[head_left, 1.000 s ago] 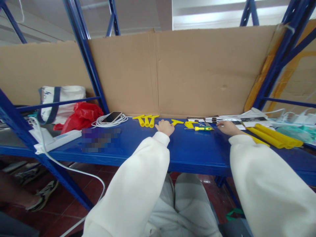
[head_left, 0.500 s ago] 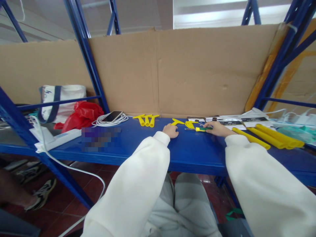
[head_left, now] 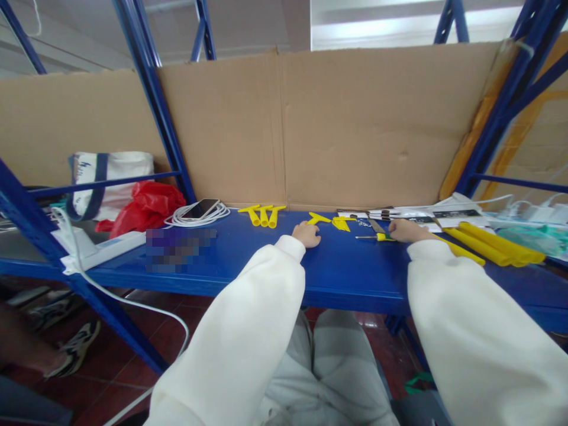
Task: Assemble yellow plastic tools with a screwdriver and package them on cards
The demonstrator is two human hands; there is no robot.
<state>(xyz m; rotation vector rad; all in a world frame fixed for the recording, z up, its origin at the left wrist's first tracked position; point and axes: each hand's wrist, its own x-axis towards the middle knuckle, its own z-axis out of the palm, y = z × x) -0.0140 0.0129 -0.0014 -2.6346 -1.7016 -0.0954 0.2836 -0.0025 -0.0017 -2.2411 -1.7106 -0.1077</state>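
A screwdriver (head_left: 382, 237) with a yellow and dark green handle lies low over the blue shelf, its thin shaft pointing left. My right hand (head_left: 407, 231) is closed around the handle's end. My left hand (head_left: 306, 235) rests on the shelf, thumb and finger apart, and I see nothing in it. Just beyond its fingers is a yellow T-shaped piece (head_left: 319, 219), partly hidden by them. To the right lie another yellow piece (head_left: 341, 223), small light bits (head_left: 364, 223) too tiny to name, and a flat grey strip (head_left: 376, 226).
Three yellow T-shaped pieces (head_left: 264, 216) stand side by side farther left. Several yellow tubes (head_left: 497, 245) lie at the right, near flat white packets (head_left: 421, 220). A phone (head_left: 202, 208) sits on coiled white cable (head_left: 181, 220). Cardboard (head_left: 346, 130) walls the back.
My right hand has moved right with the screwdriver, uncovering the small bits and the grey strip. My left hand has stayed in place.
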